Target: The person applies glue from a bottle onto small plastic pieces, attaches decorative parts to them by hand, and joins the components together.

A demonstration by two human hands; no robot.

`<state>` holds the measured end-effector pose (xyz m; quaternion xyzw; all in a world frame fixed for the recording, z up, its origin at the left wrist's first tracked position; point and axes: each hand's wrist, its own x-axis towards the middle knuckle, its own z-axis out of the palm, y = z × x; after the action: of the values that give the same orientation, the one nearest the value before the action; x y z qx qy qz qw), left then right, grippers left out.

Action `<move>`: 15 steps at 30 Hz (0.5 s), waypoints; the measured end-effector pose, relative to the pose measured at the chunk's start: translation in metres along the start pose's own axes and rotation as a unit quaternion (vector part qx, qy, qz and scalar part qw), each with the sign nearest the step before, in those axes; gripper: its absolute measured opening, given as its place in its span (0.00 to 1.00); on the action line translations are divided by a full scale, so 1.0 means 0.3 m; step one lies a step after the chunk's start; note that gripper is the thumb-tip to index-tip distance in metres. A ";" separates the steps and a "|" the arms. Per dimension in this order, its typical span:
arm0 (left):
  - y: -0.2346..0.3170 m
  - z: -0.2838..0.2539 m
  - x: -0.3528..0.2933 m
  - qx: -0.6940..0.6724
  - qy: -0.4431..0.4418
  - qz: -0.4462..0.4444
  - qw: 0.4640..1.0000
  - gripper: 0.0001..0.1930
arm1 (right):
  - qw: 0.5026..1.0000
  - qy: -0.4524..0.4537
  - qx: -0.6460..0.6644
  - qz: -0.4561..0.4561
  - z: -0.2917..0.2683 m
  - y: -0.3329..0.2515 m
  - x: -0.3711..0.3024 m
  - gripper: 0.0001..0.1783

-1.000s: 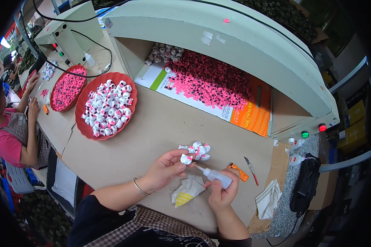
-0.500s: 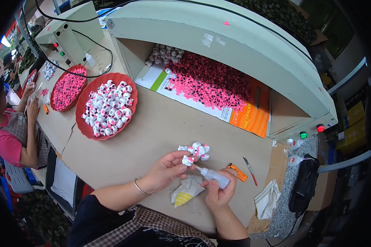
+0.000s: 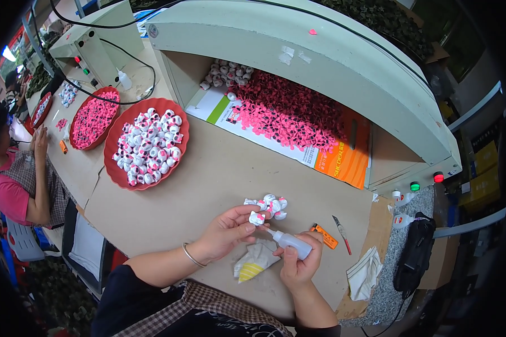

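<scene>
Between the thumb and fingers of my left hand is a small white figurine head with a pink bow. My right hand grips a squeeze bottle of translucent plastic, lying tilted with its thin nozzle pointing at the underside of the head. Whether the tip touches it is too small to tell. Just beyond my left fingers lies a little pile of similar white heads. Beneath my hands a white and yellow cloth rests on the brown tabletop.
An orange lighter, a craft knife and a folded cloth lie to the right. At left stand a red bowl of white heads and another of pink pieces. Pink bows fill the arched housing. A co-worker sits far left.
My hands and the bottle have hardly moved, with the nozzle still by the head. At far left, the co-worker's hands have come together.
</scene>
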<state>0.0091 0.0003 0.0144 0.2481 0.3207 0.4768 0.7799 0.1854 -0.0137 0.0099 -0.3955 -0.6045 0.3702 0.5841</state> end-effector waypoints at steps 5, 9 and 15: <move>-0.001 -0.003 0.000 0.004 0.003 0.012 1.000 0.18 | 0.999 -0.003 -0.044 -0.013 -0.013 0.000 -0.004 0.13; -0.004 -0.006 0.001 0.007 0.005 0.018 1.000 0.18 | 0.996 0.005 -0.089 -0.031 -0.021 0.006 -0.005 0.13; -0.006 -0.002 -0.001 0.004 0.002 0.006 1.000 0.18 | 0.993 -0.012 -0.108 -0.045 -0.019 0.010 -0.001 0.16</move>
<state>0.0096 -0.0008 0.0128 0.2525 0.3225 0.4802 0.7757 0.1912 -0.0130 0.0074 -0.4242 -0.6646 0.2811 0.5470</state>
